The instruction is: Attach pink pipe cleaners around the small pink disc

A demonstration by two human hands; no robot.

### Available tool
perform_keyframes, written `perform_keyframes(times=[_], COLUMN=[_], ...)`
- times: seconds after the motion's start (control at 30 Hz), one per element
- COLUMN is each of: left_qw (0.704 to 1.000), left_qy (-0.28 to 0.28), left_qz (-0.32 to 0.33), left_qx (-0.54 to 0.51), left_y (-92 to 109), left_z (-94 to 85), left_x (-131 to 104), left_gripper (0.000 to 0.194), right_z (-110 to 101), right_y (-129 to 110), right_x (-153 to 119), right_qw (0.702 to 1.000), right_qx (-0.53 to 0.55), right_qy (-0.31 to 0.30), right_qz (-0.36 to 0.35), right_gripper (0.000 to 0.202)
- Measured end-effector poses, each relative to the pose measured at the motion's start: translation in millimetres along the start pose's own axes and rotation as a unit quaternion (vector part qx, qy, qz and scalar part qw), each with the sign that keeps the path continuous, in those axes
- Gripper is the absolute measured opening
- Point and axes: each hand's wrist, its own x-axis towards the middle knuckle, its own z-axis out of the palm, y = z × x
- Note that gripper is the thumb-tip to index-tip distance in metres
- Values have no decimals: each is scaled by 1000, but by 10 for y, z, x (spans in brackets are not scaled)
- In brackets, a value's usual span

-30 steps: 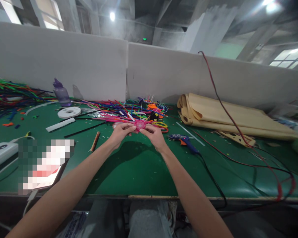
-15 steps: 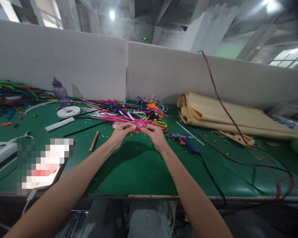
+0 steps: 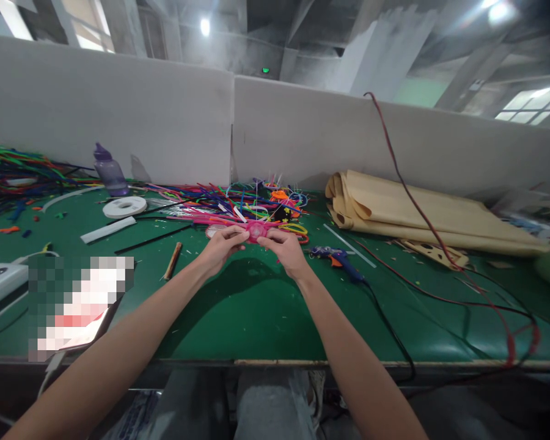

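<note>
Between my two hands a small round pink piece with a paler centre is held up above the green table. The fingers of my left hand pinch its left edge. On its right edge, my right hand closes thumb and fingers. Thin pale threads rise from near the piece. Behind it lies a heap of coloured fuzzy stems, with yellow loops just beyond my right hand. A blue glue gun lies to the right of my right hand.
At the left are a purple bottle, a white spool, a blurred-out phone and a white power strip. A short brown stick lies near my left forearm. Rolled brown paper and red-black cables occupy the right.
The whole view has shifted very slightly. My hands keep their pinch on the pink piece, whose tilt looks slightly different.
</note>
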Motion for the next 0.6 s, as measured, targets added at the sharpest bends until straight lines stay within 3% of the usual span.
perform_keyframes(times=[0.27,0.6], left_qw=[998,998], left_qy=[30,38], left_qz=[5,54], left_qx=[-52,-9], left_y=[12,38], left_z=[18,37], left_x=[15,-12], left_gripper=[22,20], right_z=[36,48], right_y=[26,3], right_x=[-11,-14], right_qw=[999,1000], right_qx=[-29,-16], right_qy=[-21,-19], right_qz=[-20,-12], right_gripper=[32,30])
